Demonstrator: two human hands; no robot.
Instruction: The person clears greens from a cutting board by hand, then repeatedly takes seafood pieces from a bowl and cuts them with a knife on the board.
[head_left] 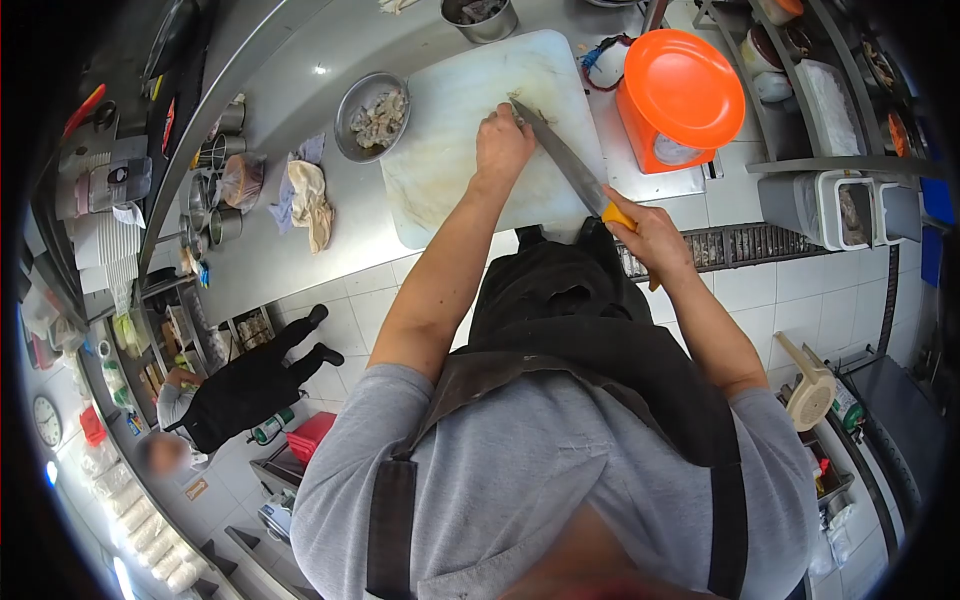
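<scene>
My right hand (655, 240) grips the yellow handle of a long kitchen knife (568, 160). Its blade slants up and left across the white cutting board (440, 205), the tip beside my left hand (503, 145). That hand rests on the board with its fingers curled in; whatever they pinch is hidden. Small dark scraps (538, 112) lie near the knife tip. Left of the board, a metal bowl (343, 128) contains greyish, shrimp-like pieces (380, 118).
An orange scale (655, 150) with a round plate stands right of the board. Beyond the board is a metal pot (490, 28) with grey pieces. Crumpled cloths (312, 205) lie on the steel counter (255, 265). Another person (240, 390) works at shelves on the left.
</scene>
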